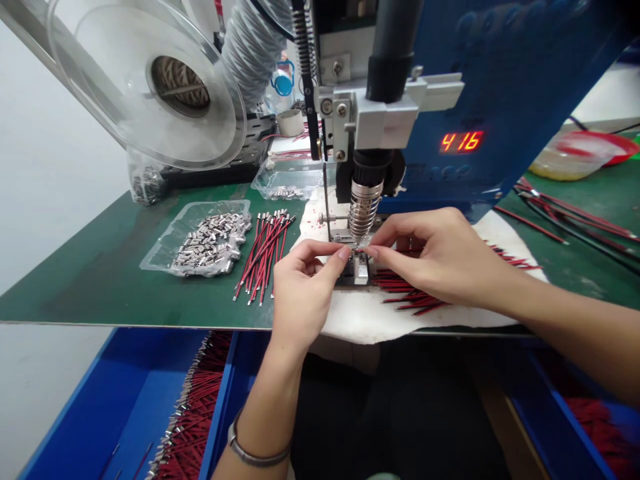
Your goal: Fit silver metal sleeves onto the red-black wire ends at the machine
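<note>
Under the coiled metal tip of the soldering machine (364, 203), my two hands meet at a small metal fixture (360, 270). My left hand (307, 283) is closed, thumb and forefinger pinched at the fixture's left side; what sits between them is too small to make out. From the right, my right hand (440, 257) pinches the end of a thin red-and-black wire, its other fingers curled. Beneath that hand, several red-and-black wires (410, 300) lie on a white cloth (370, 323). Left of my left hand is a bunch of wires with metal ends (265, 257).
A clear plastic tray (160, 257) of small metal parts stands at left, with another clear tray (263, 180) behind. A clear reel (115, 80) hangs upper left. The blue machine housing (500, 87) shows 416. Below the table edge, a blue bin (125, 393) holds many red wires.
</note>
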`<state>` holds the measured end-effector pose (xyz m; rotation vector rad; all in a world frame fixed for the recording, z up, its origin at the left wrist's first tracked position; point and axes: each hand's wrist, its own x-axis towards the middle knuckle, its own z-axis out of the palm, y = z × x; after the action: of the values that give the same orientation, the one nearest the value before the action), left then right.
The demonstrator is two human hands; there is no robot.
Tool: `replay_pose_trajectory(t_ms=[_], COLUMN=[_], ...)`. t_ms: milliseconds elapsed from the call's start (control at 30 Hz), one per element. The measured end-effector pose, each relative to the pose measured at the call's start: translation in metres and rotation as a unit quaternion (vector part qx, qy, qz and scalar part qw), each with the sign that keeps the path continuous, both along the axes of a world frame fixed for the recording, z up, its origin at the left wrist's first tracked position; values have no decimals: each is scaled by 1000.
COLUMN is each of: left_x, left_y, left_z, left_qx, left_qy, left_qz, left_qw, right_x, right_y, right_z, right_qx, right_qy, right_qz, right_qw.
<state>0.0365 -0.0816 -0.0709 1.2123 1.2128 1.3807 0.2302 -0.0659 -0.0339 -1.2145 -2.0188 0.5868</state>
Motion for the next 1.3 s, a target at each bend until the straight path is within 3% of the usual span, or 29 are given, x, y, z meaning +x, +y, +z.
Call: replay_pose_trajectory(t_ms=[1300], left_x=[1], left_y=[0], left_z=[0], left_qx=[7], left_qy=[4], left_qz=[-1], left_qw=[1000], right_x=[-1], right_y=[-2], right_z=[2], right_qx=[2], right_qy=[-7], right_qz=[-5], right_qw=[1000])
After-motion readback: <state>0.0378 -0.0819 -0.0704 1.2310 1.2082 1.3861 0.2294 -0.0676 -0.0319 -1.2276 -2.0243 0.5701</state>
